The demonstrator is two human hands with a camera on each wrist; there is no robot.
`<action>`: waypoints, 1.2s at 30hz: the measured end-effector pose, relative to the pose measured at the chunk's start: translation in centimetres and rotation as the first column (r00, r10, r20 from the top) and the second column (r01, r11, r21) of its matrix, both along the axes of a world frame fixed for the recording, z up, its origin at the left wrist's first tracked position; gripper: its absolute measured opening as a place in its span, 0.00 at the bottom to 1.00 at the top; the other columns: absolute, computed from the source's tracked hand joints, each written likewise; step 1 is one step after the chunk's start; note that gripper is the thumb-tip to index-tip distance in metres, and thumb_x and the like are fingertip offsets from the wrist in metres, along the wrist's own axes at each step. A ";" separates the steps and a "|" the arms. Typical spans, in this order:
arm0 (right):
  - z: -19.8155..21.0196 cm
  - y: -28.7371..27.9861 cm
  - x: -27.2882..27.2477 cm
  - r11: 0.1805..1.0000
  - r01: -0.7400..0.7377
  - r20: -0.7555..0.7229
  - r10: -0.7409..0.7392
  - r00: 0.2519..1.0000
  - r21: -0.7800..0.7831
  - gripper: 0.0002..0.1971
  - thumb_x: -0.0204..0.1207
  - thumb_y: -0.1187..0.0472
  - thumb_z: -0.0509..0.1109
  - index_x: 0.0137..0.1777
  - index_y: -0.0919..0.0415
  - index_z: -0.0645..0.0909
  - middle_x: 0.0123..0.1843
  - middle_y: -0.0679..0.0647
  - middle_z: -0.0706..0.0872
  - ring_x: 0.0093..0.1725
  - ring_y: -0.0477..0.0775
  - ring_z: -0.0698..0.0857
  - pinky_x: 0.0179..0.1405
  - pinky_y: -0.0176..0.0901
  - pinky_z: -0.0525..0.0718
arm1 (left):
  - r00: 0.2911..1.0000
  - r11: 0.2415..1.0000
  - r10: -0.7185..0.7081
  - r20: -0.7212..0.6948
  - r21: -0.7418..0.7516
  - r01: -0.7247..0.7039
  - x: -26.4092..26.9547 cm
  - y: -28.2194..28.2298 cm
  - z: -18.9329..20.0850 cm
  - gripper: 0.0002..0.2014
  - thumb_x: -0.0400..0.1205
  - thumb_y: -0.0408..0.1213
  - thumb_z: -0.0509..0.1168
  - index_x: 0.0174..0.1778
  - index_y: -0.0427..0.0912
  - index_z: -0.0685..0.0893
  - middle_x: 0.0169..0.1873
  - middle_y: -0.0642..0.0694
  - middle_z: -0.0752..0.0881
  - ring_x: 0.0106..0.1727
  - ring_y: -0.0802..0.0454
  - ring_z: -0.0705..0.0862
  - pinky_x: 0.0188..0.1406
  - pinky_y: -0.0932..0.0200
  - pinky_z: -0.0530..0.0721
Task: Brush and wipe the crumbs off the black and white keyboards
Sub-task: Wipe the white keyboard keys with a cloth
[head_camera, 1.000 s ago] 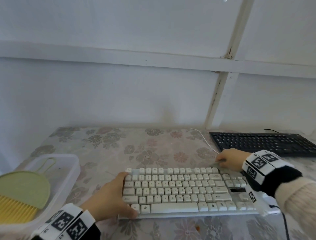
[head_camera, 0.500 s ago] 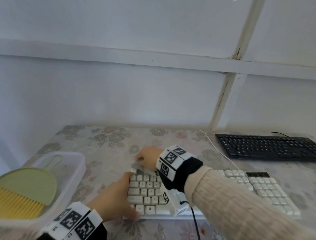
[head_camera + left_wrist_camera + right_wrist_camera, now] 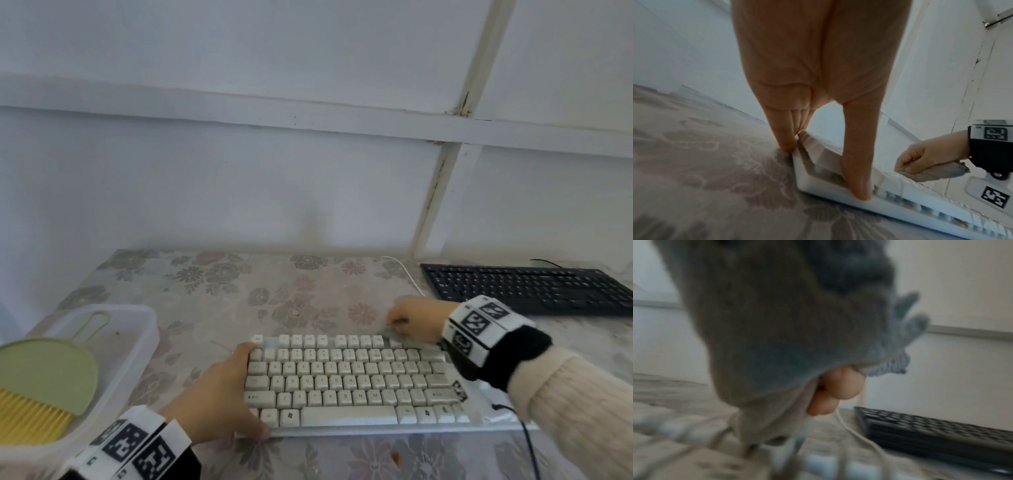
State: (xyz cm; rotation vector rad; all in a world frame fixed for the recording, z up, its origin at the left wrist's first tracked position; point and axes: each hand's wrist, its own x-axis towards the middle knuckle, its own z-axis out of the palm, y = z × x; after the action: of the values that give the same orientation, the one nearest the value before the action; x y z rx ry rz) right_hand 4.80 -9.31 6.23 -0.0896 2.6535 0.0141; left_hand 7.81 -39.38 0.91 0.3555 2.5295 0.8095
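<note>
head: high, facing forward and down over bench (image 3: pixel 239 301) | left wrist: low, close, along fingers (image 3: pixel 857 162) | right wrist: close, blurred, cloth-filled | all share white keyboard (image 3: pixel 346 380)

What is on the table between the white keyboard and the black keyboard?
Only the white cable runs there over the flowery tablecloth, between white keyboard and black keyboard; the head view shows it.
</note>
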 end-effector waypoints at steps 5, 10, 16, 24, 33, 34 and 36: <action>0.2 5.3 0.3 0.983 0.093 0.008 -0.095 0.995 0.161 0.14 0.84 0.56 0.59 0.63 0.55 0.82 0.61 0.51 0.85 0.60 0.51 0.83 0.62 0.42 0.80 | 1.000 1.000 -0.005 -0.008 0.005 0.005 -0.1 0.1 0.0 0.55 0.58 0.46 0.80 0.77 0.53 0.53 0.57 0.59 0.80 0.54 0.61 0.82 0.56 0.66 0.82; 1.4 9.6 0.6 0.957 0.218 -0.125 -0.197 0.972 0.189 0.12 0.83 0.57 0.60 0.55 0.53 0.86 0.56 0.50 0.87 0.55 0.51 0.85 0.48 0.38 0.79 | 1.000 1.000 -0.005 -0.016 -0.007 0.004 0.0 0.1 0.0 0.55 0.59 0.46 0.80 0.77 0.54 0.53 0.55 0.59 0.81 0.53 0.62 0.82 0.53 0.67 0.82; -0.3 11.7 1.8 0.956 0.234 -0.103 -0.218 0.970 0.177 0.15 0.83 0.61 0.58 0.65 0.51 0.81 0.65 0.48 0.81 0.64 0.50 0.80 0.62 0.36 0.74 | 1.000 1.000 0.003 0.005 -0.003 -0.003 -0.1 0.0 0.0 0.55 0.56 0.47 0.80 0.76 0.56 0.53 0.55 0.60 0.80 0.53 0.62 0.82 0.54 0.65 0.82; -0.5 14.0 1.7 0.893 0.299 -0.019 -0.311 0.950 0.337 0.11 0.83 0.61 0.55 0.60 0.52 0.75 0.69 0.55 0.75 0.60 0.53 0.77 0.60 0.36 0.70 | 1.000 1.000 -0.001 -0.005 0.010 0.001 0.0 -0.1 0.0 0.55 0.54 0.49 0.78 0.74 0.57 0.54 0.53 0.61 0.82 0.52 0.63 0.83 0.56 0.65 0.82; -1.8 13.4 2.1 0.957 0.269 -0.165 -0.250 0.954 0.108 0.14 0.84 0.56 0.61 0.65 0.47 0.81 0.64 0.46 0.80 0.64 0.48 0.80 0.63 0.35 0.73 | 1.000 1.000 -0.002 0.009 -0.003 0.002 -0.1 -0.1 0.1 0.56 0.53 0.51 0.78 0.75 0.57 0.53 0.55 0.61 0.81 0.54 0.63 0.82 0.58 0.64 0.82; -2.0 13.7 2.3 0.953 0.282 -0.161 -0.262 0.951 0.112 0.14 0.84 0.57 0.60 0.66 0.47 0.80 0.65 0.46 0.80 0.63 0.48 0.80 0.62 0.35 0.73 | 1.000 1.000 -0.002 0.012 0.001 0.002 -0.1 -0.1 0.0 0.56 0.53 0.51 0.78 0.75 0.57 0.53 0.55 0.61 0.81 0.54 0.63 0.82 0.58 0.63 0.82; -1.9 14.3 2.3 0.938 0.300 -0.137 -0.279 0.950 0.173 0.15 0.84 0.57 0.59 0.67 0.46 0.79 0.67 0.46 0.79 0.65 0.48 0.79 0.63 0.35 0.72 | 1.000 1.000 -0.002 0.014 0.004 0.002 -0.1 -0.1 0.0 0.56 0.54 0.50 0.78 0.75 0.57 0.53 0.55 0.60 0.81 0.54 0.63 0.82 0.58 0.63 0.82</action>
State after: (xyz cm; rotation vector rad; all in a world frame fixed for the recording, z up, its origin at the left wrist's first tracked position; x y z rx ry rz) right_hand 7.11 5.01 4.33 0.3777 2.7336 0.1825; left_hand 7.71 -39.52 0.96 0.3523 2.5142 0.8141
